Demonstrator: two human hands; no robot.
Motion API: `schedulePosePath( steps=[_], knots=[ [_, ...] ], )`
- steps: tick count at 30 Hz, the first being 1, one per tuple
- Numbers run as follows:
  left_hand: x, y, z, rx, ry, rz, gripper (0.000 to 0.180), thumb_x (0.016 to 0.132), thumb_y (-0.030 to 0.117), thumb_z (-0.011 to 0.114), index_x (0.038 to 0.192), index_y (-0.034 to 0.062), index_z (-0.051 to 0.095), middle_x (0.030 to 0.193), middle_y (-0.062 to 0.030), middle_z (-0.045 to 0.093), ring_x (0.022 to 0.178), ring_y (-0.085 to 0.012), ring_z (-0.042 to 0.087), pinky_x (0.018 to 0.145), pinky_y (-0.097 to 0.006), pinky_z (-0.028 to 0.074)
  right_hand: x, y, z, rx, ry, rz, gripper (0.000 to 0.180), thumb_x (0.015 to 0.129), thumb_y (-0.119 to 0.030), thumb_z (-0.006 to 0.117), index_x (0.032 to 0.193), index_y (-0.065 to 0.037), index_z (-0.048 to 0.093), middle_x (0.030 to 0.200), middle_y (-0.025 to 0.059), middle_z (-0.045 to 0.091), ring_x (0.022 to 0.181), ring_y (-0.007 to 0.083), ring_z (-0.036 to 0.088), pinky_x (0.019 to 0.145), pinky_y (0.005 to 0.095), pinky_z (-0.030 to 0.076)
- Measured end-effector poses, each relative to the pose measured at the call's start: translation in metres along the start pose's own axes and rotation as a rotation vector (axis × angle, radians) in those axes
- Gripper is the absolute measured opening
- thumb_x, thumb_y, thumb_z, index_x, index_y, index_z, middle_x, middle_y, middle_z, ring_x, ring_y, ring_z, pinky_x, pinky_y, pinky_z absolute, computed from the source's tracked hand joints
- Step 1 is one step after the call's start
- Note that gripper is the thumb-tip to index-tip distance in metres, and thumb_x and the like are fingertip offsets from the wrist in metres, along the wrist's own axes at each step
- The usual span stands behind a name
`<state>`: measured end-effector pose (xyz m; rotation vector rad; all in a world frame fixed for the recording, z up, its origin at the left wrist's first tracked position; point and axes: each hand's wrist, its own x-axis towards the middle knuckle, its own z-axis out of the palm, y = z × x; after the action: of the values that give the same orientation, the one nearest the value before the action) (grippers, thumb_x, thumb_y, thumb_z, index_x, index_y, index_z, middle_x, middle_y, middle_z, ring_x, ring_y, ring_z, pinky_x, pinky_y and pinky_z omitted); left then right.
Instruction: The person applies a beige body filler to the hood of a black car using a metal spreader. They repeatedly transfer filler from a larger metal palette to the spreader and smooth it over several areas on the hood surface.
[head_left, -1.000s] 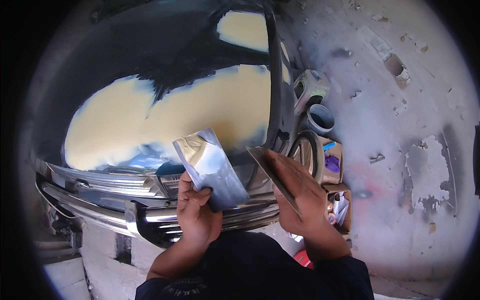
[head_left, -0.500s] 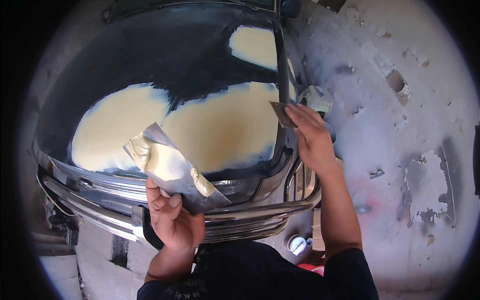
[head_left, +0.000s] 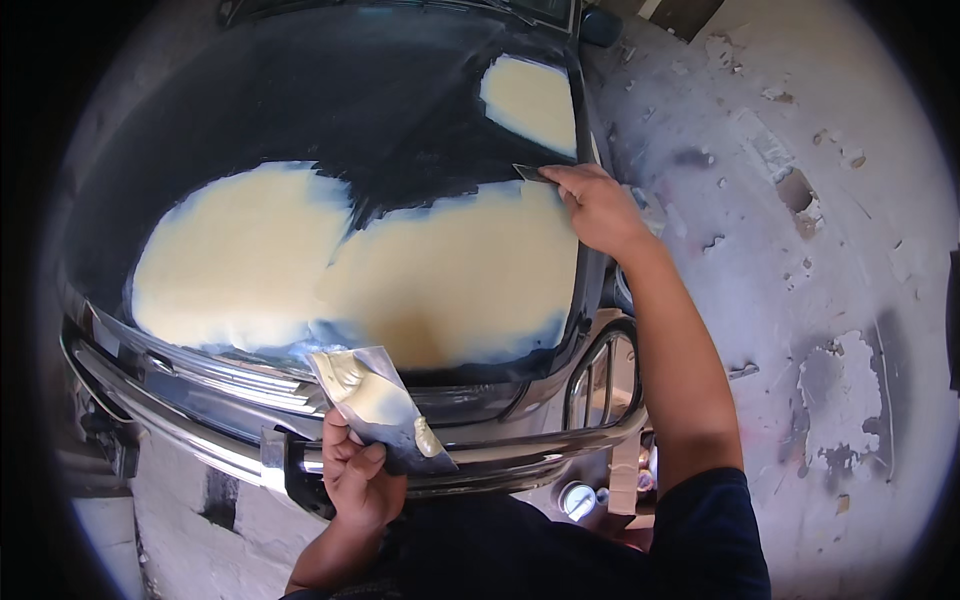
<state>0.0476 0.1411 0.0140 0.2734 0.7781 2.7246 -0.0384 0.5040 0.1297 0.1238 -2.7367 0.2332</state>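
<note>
The right hand (head_left: 598, 208) pinches a thin, stiff metal spreader blade (head_left: 530, 172) flat against the dark car hood (head_left: 330, 120), while the left hand (head_left: 358, 478) grips a light, putty-smeared metal mixing board (head_left: 378, 405) by its lower edge, likely slippery.

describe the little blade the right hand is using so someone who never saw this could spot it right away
Start at the dark car hood with its big pale yellow filler patches. Follow the right hand to the hood's far right edge; the spreader is the small thin grey blade at its fingertips. Unlike the filler-smeared metal board in the left hand, it lies against the hood.
</note>
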Motion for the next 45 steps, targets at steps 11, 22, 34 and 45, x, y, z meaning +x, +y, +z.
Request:
schedulePosePath(
  steps=[11,22,34,45],
  knots=[
    [0.000,-0.003,-0.001,-0.012,0.006,-0.012,0.055,0.074,0.001,0.055,0.127,-0.0015,0.041,0.119,-0.0140,0.056,0.112,-0.0237,0.055,0.100,-0.036,0.041,-0.069,-0.088,0.001,-0.040,0.025,-0.088,0.043,0.075,0.006,0.053,0.116,-0.001,0.059,0.121,0.0128,0.060,0.110,0.0319,0.053,0.094,0.0404,0.043],
    [-0.006,-0.006,-0.001,0.016,-0.016,-0.017,0.057,0.075,0.002,0.056,0.130,-0.0001,0.040,0.120,-0.0143,0.055,0.113,-0.0247,0.055,0.100,-0.038,0.042,-0.143,-0.145,0.014,-0.185,0.099,-0.049,0.040,0.073,-0.005,0.057,0.113,-0.004,0.063,0.123,0.0089,0.060,0.111,0.0249,0.054,0.095,0.0430,0.041],
    [-0.010,-0.012,0.020,0.012,0.024,-0.023,0.055,0.074,0.003,0.054,0.128,0.0023,0.042,0.121,-0.0131,0.055,0.115,-0.0245,0.052,0.103,-0.039,0.039,-0.180,-0.172,0.001,-0.049,0.140,-0.046,0.042,0.073,-0.002,0.057,0.115,0.001,0.061,0.122,0.0158,0.059,0.107,0.0295,0.057,0.091,0.0447,0.045],
    [0.005,-0.008,0.067,-0.160,-0.089,0.050,0.052,0.079,-0.002,0.050,0.129,-0.0008,0.038,0.124,-0.0169,0.053,0.116,-0.0266,0.052,0.105,-0.041,0.037,-0.171,-0.184,-0.013,0.451,0.220,-0.170,0.047,0.076,0.007,0.056,0.123,0.001,0.055,0.129,0.0182,0.055,0.123,0.0363,0.049,0.102,0.0461,0.041]
  ],
)
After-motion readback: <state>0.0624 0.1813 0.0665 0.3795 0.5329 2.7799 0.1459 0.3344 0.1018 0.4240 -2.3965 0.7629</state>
